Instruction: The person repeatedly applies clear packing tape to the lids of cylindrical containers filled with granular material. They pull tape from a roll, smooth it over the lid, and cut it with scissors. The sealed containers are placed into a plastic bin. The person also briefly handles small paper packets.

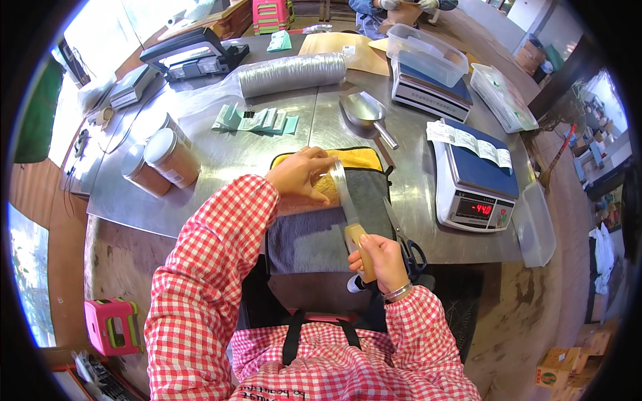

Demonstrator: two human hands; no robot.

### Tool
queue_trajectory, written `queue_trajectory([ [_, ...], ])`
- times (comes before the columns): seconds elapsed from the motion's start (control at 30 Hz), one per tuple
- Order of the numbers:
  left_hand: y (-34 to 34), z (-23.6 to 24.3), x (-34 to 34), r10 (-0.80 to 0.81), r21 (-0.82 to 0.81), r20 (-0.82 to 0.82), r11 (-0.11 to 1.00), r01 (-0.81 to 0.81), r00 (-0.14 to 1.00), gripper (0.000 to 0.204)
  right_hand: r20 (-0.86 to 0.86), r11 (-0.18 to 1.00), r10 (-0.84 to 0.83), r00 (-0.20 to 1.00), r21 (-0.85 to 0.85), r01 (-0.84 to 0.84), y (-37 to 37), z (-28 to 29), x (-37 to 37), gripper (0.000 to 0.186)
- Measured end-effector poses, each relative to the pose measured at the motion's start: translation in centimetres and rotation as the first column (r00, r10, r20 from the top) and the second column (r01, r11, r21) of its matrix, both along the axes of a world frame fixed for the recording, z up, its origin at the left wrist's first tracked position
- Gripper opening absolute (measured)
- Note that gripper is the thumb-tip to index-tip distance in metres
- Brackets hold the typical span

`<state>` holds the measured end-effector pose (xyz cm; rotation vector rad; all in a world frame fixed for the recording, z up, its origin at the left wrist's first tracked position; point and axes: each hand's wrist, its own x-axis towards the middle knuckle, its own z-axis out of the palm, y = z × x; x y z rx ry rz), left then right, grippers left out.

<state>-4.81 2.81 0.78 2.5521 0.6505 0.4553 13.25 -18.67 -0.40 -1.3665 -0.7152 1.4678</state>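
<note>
My left hand (304, 175) is wrapped over a clear plastic jar (327, 192) of orange-brown contents, lying on its side. My right hand (386, 262) grips what looks like a tan roll of clear tape (362, 252), seen edge-on. A clear strip (344, 195) runs taut from the roll up to the jar's right end. Under the jar lies a grey towel (304, 244) with a folded yellow part (364, 158) and dark trim. Black-handled scissors (416, 255) rest at the towel's right side, close to my right hand.
Filled jars (172, 158) stand at left. Beyond the towel are label strips (257, 121), a metal scoop (363, 110) and a plastic-bag roll (292, 75). A scale (471, 179) with a label strip stands at right; another scale (431, 93) carries a clear bin (428, 53). A gloved co-worker (394, 12) is beyond the table.
</note>
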Motion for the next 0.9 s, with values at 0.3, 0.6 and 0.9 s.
queue_trajectory([
  [0.3, -2.0, -0.6, -0.3, -0.167, 0.327, 0.089, 0.936, 0.129, 0.982, 0.052, -0.031, 0.999, 0.023, 0.999, 0.026, -0.022, -0.4, 0.4, 0.0, 0.036],
  [0.6, -5.3, -1.3, -0.4, -0.085, 0.668, 0.058, 0.744, 0.024, 0.995, 0.033, -0.034, 0.995, 0.047, 0.998, 0.091, -0.044, -1.3, 1.5, -1.9, 0.033],
  [0.9, -18.7, -7.4, -3.4, 0.548, -0.909, 0.384, 0.083, 0.409, 0.743, 0.064, 0.047, 0.964, 0.215, 0.975, 0.148, -0.22, -6.2, -0.7, -6.9, 0.031],
])
